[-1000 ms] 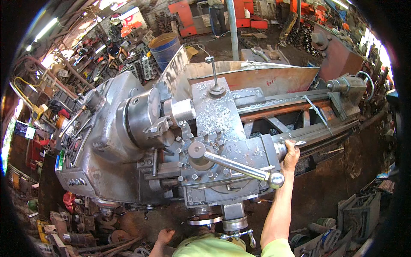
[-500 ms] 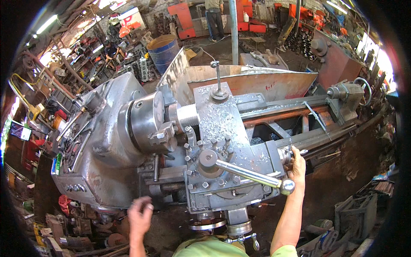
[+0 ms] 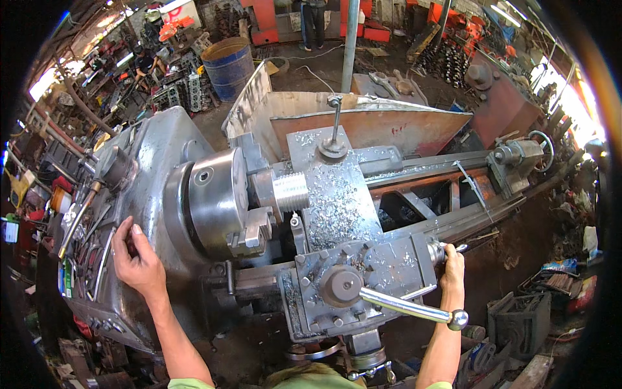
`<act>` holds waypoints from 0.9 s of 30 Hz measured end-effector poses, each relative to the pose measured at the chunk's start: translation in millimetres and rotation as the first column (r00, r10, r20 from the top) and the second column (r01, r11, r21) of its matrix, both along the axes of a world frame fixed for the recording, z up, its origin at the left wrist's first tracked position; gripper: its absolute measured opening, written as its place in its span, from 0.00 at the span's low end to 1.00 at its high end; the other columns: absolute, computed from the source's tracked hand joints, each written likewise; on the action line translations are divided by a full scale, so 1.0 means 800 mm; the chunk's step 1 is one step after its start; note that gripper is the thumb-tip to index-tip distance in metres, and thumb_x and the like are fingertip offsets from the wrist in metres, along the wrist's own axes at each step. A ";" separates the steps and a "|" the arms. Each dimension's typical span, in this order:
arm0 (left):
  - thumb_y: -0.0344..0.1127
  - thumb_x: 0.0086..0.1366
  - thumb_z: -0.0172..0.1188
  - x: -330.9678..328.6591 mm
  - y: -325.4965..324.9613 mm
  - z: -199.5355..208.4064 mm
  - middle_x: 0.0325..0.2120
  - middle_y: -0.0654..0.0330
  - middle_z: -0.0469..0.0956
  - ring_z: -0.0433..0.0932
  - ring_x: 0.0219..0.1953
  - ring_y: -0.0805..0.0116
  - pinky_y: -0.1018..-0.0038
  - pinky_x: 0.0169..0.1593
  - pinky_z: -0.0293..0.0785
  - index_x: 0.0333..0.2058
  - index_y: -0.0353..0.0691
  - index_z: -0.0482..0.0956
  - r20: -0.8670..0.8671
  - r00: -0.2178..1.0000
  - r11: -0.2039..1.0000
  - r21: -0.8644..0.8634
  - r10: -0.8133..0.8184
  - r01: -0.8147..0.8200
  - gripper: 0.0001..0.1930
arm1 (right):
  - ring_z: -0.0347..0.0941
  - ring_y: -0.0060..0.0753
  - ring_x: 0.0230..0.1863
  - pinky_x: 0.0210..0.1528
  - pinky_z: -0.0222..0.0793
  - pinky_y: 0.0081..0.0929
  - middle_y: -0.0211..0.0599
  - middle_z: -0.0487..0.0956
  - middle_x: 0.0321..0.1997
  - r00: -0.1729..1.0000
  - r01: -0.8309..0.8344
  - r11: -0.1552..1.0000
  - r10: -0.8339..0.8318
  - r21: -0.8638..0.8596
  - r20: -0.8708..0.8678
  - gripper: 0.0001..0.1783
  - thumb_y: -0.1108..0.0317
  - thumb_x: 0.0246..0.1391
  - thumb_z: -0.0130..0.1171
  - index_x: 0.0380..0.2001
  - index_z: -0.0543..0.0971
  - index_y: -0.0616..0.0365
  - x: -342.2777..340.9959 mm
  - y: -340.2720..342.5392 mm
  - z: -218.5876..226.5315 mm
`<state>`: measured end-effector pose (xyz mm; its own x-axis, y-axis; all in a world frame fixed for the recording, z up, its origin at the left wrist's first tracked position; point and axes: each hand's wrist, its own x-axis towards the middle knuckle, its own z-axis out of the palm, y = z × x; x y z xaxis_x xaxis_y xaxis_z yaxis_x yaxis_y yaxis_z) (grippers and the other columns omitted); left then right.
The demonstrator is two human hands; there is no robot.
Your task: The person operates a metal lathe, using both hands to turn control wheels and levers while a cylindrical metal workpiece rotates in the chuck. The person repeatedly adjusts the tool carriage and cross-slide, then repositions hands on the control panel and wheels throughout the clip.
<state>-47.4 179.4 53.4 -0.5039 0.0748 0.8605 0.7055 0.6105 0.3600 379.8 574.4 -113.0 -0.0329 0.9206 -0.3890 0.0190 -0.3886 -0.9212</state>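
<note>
My left hand (image 3: 138, 260) is raised over the front of the lathe headstock (image 3: 155, 214), beside loose tools. Its fingers are slightly bent and apart, with nothing visible in them. At the right end of the tool slide, my right hand (image 3: 453, 267) is closed around a small crank handle (image 3: 460, 247); the fingers partly cover it. Left of that hand are the tool post (image 3: 341, 285), ringed with square-headed bolts, and its long ball-ended lever (image 3: 402, 303). The chuck (image 3: 217, 201) grips a threaded metal workpiece (image 3: 289, 190). Shiny chips (image 3: 343, 207) litter the cross slide.
Wrenches and rods (image 3: 97, 259) lie on the headstock top. A tailstock (image 3: 515, 162) sits at the far right of the bed. Behind stand a rusty metal guard (image 3: 376, 126), a blue drum (image 3: 228, 68) and a pole (image 3: 350, 45). Other people are in the background.
My left hand has moved up and left, from in front of the lathe to over the headstock. The carriage sits lower in view as the view shifts; my right hand stays at the crank.
</note>
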 end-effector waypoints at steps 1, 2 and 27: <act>0.28 0.67 0.57 -0.001 0.001 -0.003 0.37 0.54 0.82 0.80 0.36 0.66 0.74 0.41 0.75 0.43 0.29 0.80 -0.038 0.999 1.000 0.008 0.012 -0.012 0.10 | 0.72 0.25 0.23 0.23 0.69 0.28 0.32 0.78 0.26 1.000 -0.001 0.999 0.001 0.041 -0.022 0.15 0.59 0.51 0.61 0.29 0.80 0.63 -0.001 -0.001 -0.002; 0.28 0.67 0.57 -0.002 0.001 -0.005 0.38 0.53 0.82 0.81 0.37 0.65 0.74 0.42 0.76 0.43 0.29 0.80 -0.075 0.997 1.000 0.015 0.023 -0.022 0.10 | 0.72 0.25 0.23 0.24 0.68 0.27 0.32 0.78 0.26 1.000 -0.009 0.999 0.010 0.050 -0.025 0.14 0.60 0.51 0.61 0.28 0.80 0.63 0.000 0.000 -0.003; 0.28 0.67 0.57 0.002 0.003 -0.007 0.37 0.50 0.82 0.81 0.39 0.56 0.66 0.44 0.77 0.40 0.28 0.80 -0.095 0.992 0.996 -0.024 0.084 -0.087 0.08 | 0.78 0.44 0.50 0.56 0.73 0.36 0.53 0.79 0.52 0.800 -0.102 0.967 0.218 0.232 -0.559 0.30 0.63 0.54 0.51 0.58 0.70 0.67 0.013 -0.008 -0.070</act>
